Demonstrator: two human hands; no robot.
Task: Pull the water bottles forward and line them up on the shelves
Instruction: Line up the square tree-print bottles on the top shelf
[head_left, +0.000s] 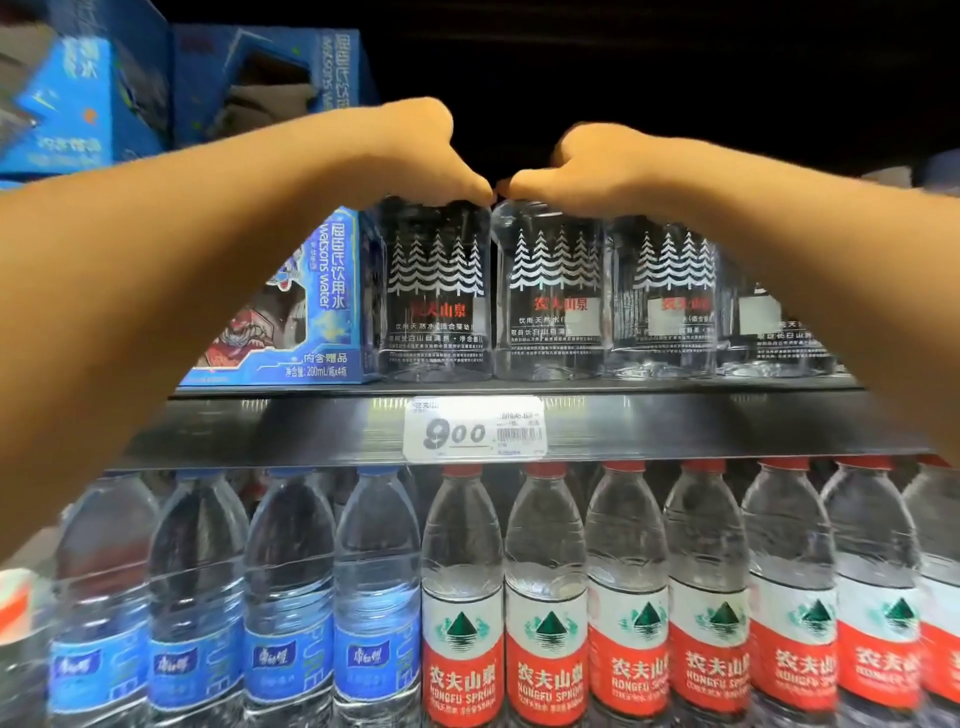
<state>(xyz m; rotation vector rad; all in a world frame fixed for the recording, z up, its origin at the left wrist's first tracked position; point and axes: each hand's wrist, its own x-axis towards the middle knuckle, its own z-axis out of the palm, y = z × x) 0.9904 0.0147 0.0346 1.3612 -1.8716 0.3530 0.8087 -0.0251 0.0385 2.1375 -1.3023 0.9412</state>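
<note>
left hand (415, 150) and right hand (587, 166) curled gripping tree-printed bottles (548, 291), dark upper shelf (675, 415), price tag (474, 428)

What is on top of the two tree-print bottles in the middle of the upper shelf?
The left hand grips the top of the left tree-print bottle; the right hand grips the one beside it. Their caps are covered by the fingers.

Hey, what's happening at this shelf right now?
A person is reaching into the upper shelf with both hands. The left hand grips the top of one tree-printed bottle, and the right hand grips the top of the tree-printed bottle beside it. Both stand near the front edge. On the lower shelf, blue-label bottles and red-label bottles stand in a row.
</note>
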